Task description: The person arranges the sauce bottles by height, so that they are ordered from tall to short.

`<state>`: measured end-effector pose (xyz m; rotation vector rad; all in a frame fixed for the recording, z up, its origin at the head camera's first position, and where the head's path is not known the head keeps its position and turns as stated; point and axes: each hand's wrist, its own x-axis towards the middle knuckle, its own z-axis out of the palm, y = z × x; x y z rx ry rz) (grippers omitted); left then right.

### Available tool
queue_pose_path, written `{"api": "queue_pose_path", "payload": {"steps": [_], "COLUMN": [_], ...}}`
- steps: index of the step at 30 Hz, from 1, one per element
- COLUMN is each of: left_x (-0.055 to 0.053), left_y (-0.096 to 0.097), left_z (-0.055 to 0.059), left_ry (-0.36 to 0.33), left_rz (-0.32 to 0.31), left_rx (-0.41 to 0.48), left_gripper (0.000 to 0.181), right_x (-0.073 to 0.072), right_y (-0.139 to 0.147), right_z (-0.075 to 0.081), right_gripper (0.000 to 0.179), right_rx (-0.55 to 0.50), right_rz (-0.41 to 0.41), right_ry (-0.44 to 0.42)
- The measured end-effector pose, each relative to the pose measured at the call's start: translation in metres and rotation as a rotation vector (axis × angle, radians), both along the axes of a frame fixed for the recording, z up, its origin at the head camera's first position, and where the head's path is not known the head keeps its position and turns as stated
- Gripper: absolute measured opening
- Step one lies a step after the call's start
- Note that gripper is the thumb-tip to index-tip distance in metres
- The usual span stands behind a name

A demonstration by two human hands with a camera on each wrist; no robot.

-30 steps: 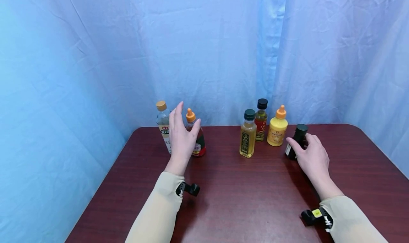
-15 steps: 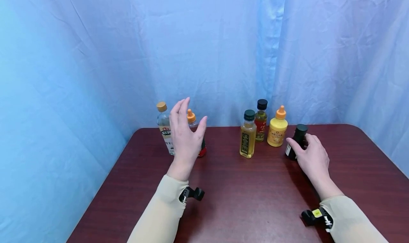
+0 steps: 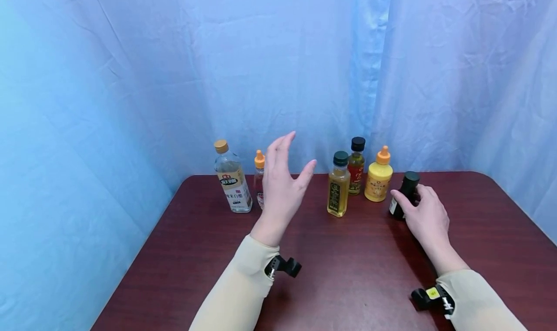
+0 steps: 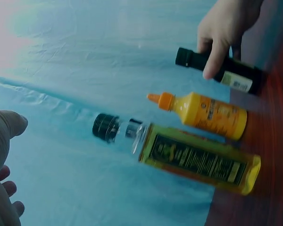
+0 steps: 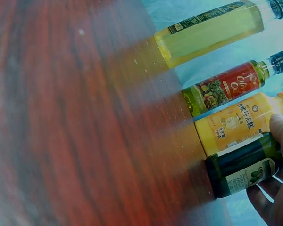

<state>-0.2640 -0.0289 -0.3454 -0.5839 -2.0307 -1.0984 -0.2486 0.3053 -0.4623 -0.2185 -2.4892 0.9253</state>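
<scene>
My right hand (image 3: 426,217) grips a dark green olive oil bottle (image 3: 408,185) at the right; thumb and fingers wrap its upper part, and its pale label (image 5: 252,175) shows in the right wrist view. Upright on the table, the bottle stands beside a yellow squeeze bottle (image 3: 377,181) with an orange nozzle. My left hand (image 3: 282,193) is raised with fingers and thumb spread, holding nothing. It overlaps an orange-tipped bottle (image 3: 259,178), hiding much of it. To its right stands a square bottle of golden oil (image 3: 338,191) with a dark green cap.
Behind the square bottle is a red-labelled olive oil bottle (image 3: 356,169) with a black cap. A clear vinegar bottle (image 3: 235,186) stands at the back left. Pale blue curtains (image 3: 283,69) hang behind and beside the dark red table (image 3: 348,273).
My left hand has moved right, away from the vinegar bottle, uncovering it and coming across the orange-tipped bottle. The right hand keeps its grip on the olive oil bottle in the same place.
</scene>
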Motion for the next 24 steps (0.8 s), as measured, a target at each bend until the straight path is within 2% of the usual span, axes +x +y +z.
{"api": "queue_pose_path", "payload": {"steps": [12,18,24], "left_x": [-0.006,-0.011,-0.016], "left_y": [0.052,0.071,0.081], "left_z": [-0.014,-0.025,-0.036], "left_ry": [-0.258,-0.36,-0.441], "left_rz": [-0.119,-0.148,-0.152], "left_rx": [0.038,0.081,0.127], "left_gripper": [0.071,0.07,0.07], "right_x": [0.002,0.003,0.005], "right_y": [0.005,0.006,0.006], "right_z": [-0.005,-0.007,-0.006], "right_gripper": [0.059,0.059,0.059], "right_rx": [0.0,-0.002,-0.002], "right_rz": [-0.008,-0.012,-0.014], "right_ry": [0.002,0.004,0.007]}}
